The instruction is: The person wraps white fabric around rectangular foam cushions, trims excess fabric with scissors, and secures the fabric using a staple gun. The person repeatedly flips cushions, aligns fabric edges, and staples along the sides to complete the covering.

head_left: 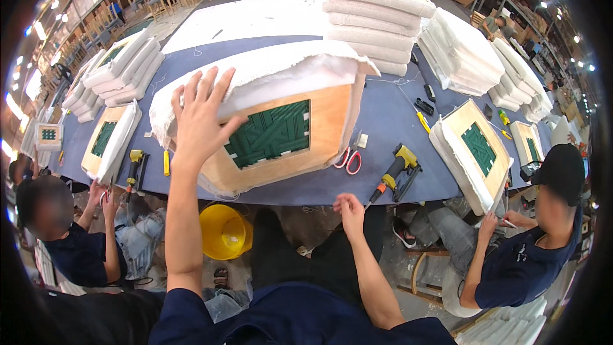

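Note:
A seat cushion lies wood side up in front of me, with a plywood base point(329, 108), green webbing point(271, 134) in its middle opening and white fabric point(255, 67) around it. Along the far edge the fabric stands loose over white padding point(300, 75). My left hand point(203, 112) rests on the cushion's left side, fingers spread over the fabric and thumb toward the webbing. Off the table's near edge, my right hand point(350, 212) is closed with its fingers curled; what they hold, if anything, is hidden. Beside it on the table lies a yellow-and-black staple gun point(397, 169).
Red-handled scissors point(350, 160) lie by the cushion's right side. Stacks of covered cushions point(377, 25) stand at the back. A yellow bucket point(246, 233) is on the floor. Co-workers sit left point(83, 243) and right point(523, 255), each at a cushion.

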A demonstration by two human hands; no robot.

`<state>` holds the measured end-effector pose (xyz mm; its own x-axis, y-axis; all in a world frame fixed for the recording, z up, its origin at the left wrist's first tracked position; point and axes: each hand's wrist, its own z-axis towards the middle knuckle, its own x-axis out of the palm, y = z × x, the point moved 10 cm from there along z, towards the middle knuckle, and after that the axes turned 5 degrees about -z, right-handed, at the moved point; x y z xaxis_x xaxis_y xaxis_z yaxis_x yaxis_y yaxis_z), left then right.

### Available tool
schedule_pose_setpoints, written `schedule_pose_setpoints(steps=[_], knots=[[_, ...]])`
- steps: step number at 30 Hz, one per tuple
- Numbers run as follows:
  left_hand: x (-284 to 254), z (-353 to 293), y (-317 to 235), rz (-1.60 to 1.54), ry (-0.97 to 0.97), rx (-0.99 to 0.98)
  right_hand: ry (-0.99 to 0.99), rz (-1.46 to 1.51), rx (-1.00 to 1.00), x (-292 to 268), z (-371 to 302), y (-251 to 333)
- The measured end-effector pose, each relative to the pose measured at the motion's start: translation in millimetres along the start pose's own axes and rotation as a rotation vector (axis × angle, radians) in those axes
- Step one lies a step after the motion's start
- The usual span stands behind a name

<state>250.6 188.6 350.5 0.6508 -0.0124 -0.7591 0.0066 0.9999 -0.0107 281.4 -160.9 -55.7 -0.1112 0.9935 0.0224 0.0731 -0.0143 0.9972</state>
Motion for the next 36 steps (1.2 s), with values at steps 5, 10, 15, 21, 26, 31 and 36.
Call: schedule_pose_setpoints(steps=[5,10,15,21,26,31,36], knots=[[-12,9,10,-0.039,-0.201,-0.008,0.026,0.076,-0.289,35,48,164],[-30,9,3,-0.153,-0.157,-0.115,-0.260,-0.166,-0.586,47,61,320],[-40,6,-1,-0.198,-0.289,-0.053,-0.505,-0.387,-0.841,35,81,349],[-28,14,6,-0.131,-0.325,-0.058,-0.516,-0.268,-0.798,-15,87,367],[-24,8,11,-0.057,-0.349,-0.111,-0.447,-0.446,-0.900,22,65,368],[-24,8,2,-0.094,-0.384,-0.048,-0.441,-0.599,-0.982,42,60,379],[-26,5,5,-0.091,-0.393,-0.044,-0.409,-0.419,-0.979,7,80,377]])
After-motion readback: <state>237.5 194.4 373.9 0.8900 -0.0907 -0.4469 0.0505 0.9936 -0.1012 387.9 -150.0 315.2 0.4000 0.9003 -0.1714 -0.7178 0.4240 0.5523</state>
